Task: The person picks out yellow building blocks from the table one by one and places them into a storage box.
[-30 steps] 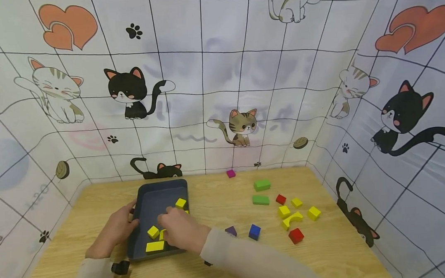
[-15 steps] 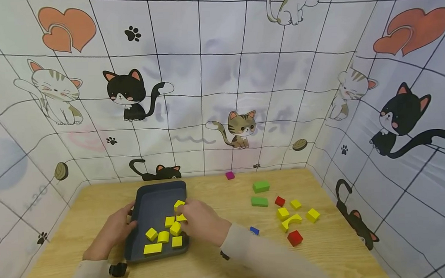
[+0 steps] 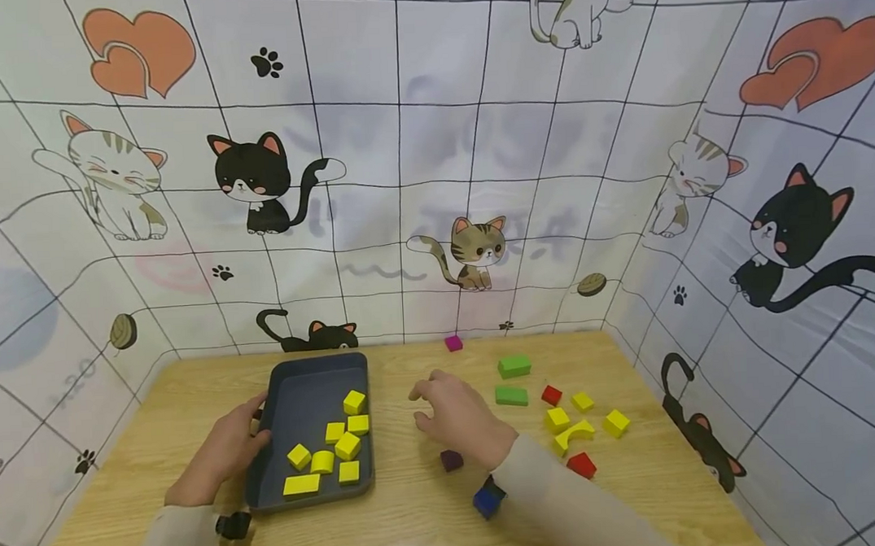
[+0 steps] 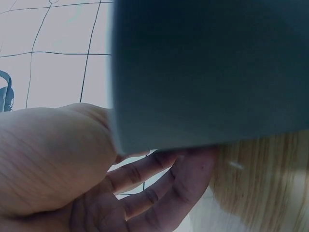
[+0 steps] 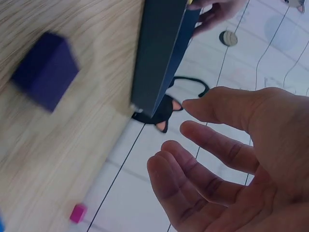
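While our left hand point(image 3: 221, 453) grips the tray point(image 3: 289, 491) wall, our right hand point(image 3: 454, 415) hovers empty, fingers relaxed. Sweeping sideways, its sleeve could knock the purple block point(image 3: 451, 460); contact there is probably absent, though unclear.

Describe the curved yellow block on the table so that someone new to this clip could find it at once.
Start at the wooden table and go to the loose blocks right of the right hand, away from the grey tray. The arch block lies among three yellow cubes, just above a red cube. It alone has a curved cut-out underneath; its neighbours are plain cubes.
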`<state>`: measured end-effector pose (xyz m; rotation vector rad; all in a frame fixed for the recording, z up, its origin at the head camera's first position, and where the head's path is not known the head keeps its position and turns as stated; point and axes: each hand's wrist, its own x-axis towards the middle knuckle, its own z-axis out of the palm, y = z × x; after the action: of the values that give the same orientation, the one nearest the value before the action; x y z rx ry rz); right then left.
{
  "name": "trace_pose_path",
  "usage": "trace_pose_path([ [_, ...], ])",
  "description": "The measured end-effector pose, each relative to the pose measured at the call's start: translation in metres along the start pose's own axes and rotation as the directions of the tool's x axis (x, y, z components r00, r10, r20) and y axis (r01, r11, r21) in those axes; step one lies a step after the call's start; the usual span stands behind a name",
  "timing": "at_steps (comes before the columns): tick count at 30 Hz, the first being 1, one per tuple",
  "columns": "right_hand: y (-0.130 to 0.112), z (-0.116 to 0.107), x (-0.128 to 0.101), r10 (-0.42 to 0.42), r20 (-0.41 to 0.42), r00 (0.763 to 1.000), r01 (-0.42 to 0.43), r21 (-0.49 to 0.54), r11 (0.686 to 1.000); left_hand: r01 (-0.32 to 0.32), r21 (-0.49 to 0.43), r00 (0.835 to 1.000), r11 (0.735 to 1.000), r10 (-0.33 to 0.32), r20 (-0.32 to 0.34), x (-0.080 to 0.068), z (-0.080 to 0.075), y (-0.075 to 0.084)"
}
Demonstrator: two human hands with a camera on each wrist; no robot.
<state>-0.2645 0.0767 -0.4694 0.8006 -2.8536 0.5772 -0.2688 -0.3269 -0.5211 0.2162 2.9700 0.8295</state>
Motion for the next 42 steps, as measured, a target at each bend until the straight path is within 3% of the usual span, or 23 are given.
trace_pose_path([
  [10, 0.042, -0.011, -0.024, 0.148, -0.014, 0.989, -0.147, 0.075, 0.986, 0.010, 0.007, 1.000, 1.000, -0.010, 0.002, -0.001, 0.002, 0.002],
  [16, 0.065, -0.026, -0.042, 0.274, -0.034, 0.961, -0.272, 0.052, 0.961, -0.001, 0.012, 1.000, 1.000, 0.001, -0.007, -0.001, 0.001, 0.003],
  [22, 0.095, -0.040, -0.057, 0.326, -0.075, 0.942, -0.327, 0.004, 0.945, 0.003, 0.015, 1.000, 1.000, -0.003, -0.009, 0.000, 0.001, 0.004],
  [32, 0.134, -0.042, -0.080, 0.448, -0.048, 0.893, -0.449, -0.009, 0.893, 0.007, 0.020, 1.000, 1.000, -0.007, -0.017, -0.003, 0.000, 0.006],
  [42, 0.144, -0.041, -0.090, 0.450, -0.013, 0.893, -0.450, -0.049, 0.892, 0.006, 0.018, 1.000, 1.000, -0.006, -0.018, -0.003, 0.000, 0.006],
])
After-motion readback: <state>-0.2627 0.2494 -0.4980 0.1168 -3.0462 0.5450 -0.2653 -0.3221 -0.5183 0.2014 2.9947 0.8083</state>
